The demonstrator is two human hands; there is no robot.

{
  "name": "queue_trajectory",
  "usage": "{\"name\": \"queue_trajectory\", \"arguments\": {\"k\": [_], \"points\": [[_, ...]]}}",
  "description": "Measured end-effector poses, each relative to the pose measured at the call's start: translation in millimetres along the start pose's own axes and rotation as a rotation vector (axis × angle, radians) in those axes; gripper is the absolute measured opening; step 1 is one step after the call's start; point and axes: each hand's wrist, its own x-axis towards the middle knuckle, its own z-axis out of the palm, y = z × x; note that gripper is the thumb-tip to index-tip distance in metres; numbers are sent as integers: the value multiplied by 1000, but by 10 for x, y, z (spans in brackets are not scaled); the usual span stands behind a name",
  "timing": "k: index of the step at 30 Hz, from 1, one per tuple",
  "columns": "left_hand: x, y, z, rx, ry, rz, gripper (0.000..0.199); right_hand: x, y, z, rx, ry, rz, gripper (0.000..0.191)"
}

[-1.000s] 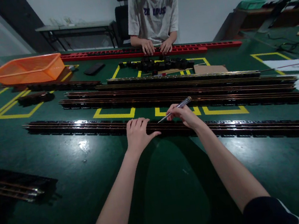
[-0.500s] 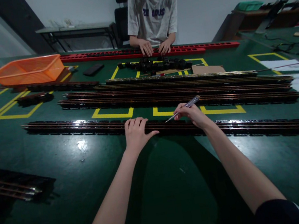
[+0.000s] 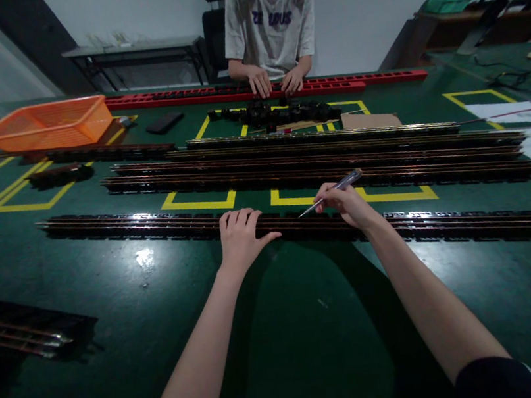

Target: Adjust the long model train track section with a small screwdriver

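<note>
A long black strip (image 3: 449, 223) with thin copper-coloured rods along it lies across the green table. My left hand (image 3: 242, 237) rests on the strip near its middle, fingers spread over it and thumb pointing right. To the right, my right hand (image 3: 346, 203) is closed round a slim screwdriver (image 3: 350, 179) with a clear handle. The tool slants down to the left, and its thin tip is at the strip, a little right of my left thumb. Whether the tip touches a rod cannot be made out.
Behind lie several similar strips (image 3: 390, 167). An orange basket (image 3: 45, 125) and a black phone (image 3: 165, 123) are at the back left. A person (image 3: 272, 25) works opposite over red rails (image 3: 397, 76) and black parts (image 3: 277, 114). More strips (image 3: 20, 329) lie front left.
My right hand and the screwdriver have moved slightly to the right along the strip. My left hand has stayed almost where it was.
</note>
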Motion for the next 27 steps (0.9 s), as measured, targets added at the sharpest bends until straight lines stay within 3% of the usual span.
{"name": "queue_trajectory", "arguments": {"k": [7,16,27], "points": [[-19,32,-3,2,8,-1,51,-2,-21,24,11,-2,1,10],[9,290,39,-15,-20,59,38,19,6,20,20,-10,-2,10],[75,319,48,-51,-49,8,38,38,18,18,12,-23,-3,9]]}}
